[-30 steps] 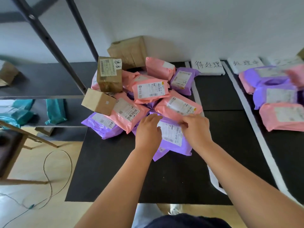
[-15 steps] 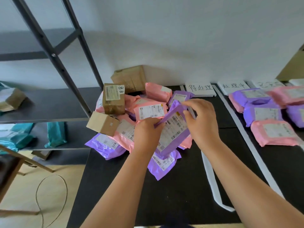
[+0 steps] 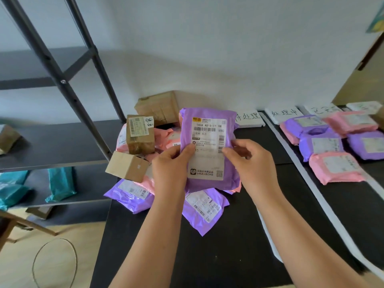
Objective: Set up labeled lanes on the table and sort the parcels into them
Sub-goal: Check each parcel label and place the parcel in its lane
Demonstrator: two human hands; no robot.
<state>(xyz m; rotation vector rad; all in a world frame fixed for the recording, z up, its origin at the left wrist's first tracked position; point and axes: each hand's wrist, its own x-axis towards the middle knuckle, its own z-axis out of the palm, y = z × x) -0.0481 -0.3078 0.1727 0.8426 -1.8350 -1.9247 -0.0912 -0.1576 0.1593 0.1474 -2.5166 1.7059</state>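
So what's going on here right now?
A person holds a purple parcel upright in both hands, its shipping label facing the camera. The left hand pinches its left edge and the right hand its right edge. It is held above the unsorted pile at the left of the black table. White tape marks lanes, with handwritten cards at the back. The lane to the right holds sorted pink and purple parcels.
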